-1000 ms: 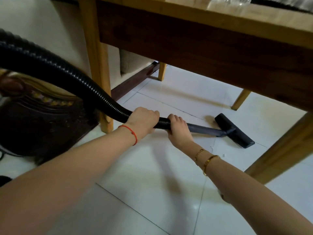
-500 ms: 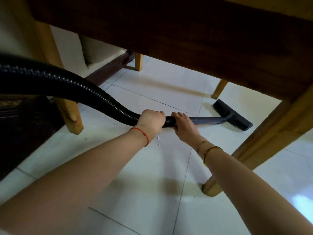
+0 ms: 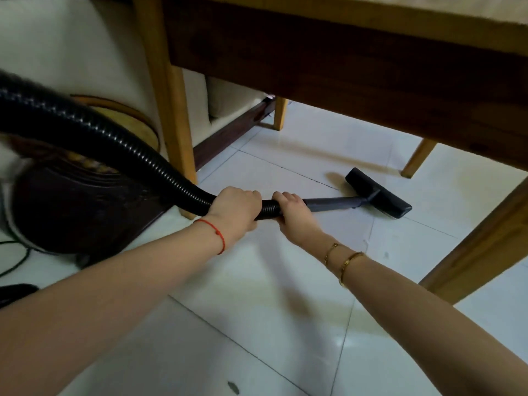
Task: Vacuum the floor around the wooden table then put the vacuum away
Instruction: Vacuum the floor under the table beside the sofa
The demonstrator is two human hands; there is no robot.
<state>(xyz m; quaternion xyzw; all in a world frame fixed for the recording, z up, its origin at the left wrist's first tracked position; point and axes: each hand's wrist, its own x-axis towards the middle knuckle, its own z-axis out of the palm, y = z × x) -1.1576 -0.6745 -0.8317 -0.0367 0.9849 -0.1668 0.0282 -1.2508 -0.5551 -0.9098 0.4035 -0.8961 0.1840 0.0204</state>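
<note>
Both hands grip hose (image 3: 120, 138) – nozzle (image 3: 378, 192) under table (image 3: 343, 67)

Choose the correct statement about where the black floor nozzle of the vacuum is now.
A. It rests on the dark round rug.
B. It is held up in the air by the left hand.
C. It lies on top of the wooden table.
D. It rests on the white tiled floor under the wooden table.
D: the floor nozzle lies flat on the white tiled floor, below the wooden table.
</note>
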